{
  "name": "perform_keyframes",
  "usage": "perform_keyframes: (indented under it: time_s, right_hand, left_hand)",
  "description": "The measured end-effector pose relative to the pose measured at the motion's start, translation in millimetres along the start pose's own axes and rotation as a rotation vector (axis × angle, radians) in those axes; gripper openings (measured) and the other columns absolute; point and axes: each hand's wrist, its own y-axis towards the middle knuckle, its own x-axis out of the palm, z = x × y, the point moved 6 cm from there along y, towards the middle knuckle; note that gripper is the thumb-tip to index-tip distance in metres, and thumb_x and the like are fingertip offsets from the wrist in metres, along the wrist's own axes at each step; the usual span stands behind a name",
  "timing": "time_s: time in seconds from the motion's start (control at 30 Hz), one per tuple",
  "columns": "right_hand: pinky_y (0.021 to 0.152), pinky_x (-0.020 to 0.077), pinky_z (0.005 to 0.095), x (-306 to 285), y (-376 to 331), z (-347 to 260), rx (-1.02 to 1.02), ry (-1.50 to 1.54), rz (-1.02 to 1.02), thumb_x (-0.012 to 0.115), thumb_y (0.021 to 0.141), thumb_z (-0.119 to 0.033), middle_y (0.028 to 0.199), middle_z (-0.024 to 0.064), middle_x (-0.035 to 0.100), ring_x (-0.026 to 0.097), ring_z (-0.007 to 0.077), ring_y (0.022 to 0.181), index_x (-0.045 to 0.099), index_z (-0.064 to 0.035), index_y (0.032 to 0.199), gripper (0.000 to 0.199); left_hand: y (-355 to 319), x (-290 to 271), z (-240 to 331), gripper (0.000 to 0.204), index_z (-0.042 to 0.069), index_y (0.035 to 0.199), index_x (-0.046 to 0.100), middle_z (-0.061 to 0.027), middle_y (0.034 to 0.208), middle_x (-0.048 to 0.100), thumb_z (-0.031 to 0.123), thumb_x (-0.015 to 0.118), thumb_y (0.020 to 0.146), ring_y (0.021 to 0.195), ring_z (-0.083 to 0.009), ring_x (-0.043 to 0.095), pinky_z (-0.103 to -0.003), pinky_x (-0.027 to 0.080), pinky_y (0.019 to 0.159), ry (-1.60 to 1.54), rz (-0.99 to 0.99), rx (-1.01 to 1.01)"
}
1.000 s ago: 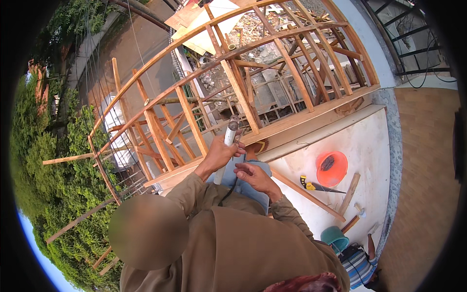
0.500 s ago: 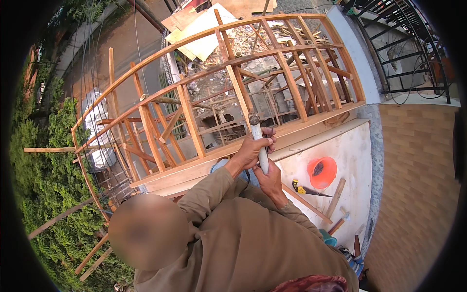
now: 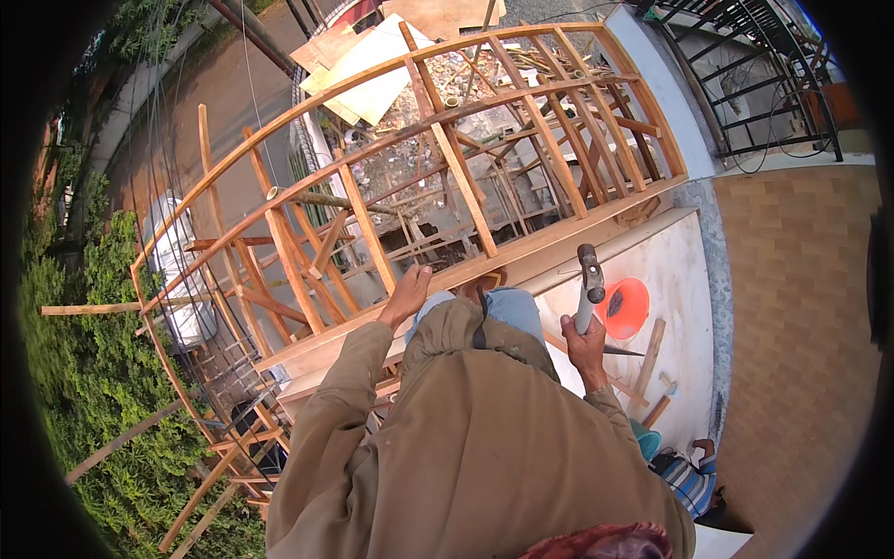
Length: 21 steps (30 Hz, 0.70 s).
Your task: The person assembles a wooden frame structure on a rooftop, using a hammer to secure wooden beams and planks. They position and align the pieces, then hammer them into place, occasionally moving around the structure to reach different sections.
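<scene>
Steel-headed hammer (image 3: 589,279) stands raised in the clenched right hand (image 3: 587,347); the left hand (image 3: 408,294) rests flat, released, on the curved wooden frame (image 3: 391,233). A glancing swing could strike those fingers.

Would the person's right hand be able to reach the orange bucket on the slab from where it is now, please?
Probably yes. The right hand is shut around a hammer, raised beside the orange bucket, with nothing visible between them. The hand is full, though, so taking hold of the bucket looks unlikely while it grips the hammer.
</scene>
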Motion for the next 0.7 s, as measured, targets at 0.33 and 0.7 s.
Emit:
perform_keyframes:
  time_s: [0.33, 0.7]
  right_hand:
    - [0.046, 0.0373, 0.0298, -42, 24, 116, 0.393, 0.051, 0.059, 0.070, 0.092, -0.024, 0.061, -0.0009, 0.051, 0.046, 0.0096, 0.050, 0.057, -0.0047, 0.080, 0.026]
    - [0.039, 0.0411, 0.0325, -234, 171, 291, 0.710, -0.120, -0.081, 0.070, 0.089, -0.018, 0.064, 0.0049, 0.055, 0.052, 0.0137, 0.046, 0.060, 0.0008, 0.088, 0.021]
  left_hand:
    - [-104, -91, -197, 0.036, 0.002, 0.128, 0.060, -0.0247, 0.123, 0.066, 0.020, 0.041, 0.104, 0.111, -0.0378, 0.065, -0.047, 0.053, 0.086, 0.184, 0.308, -0.649]
    - [-45, 108, -54, 0.021, 0.007, 0.113, 0.058, -0.0069, 0.073, 0.053, 0.013, 0.042, 0.100, 0.047, -0.0161, 0.049, -0.033, 0.040, 0.041, -0.526, 0.449, -0.697]
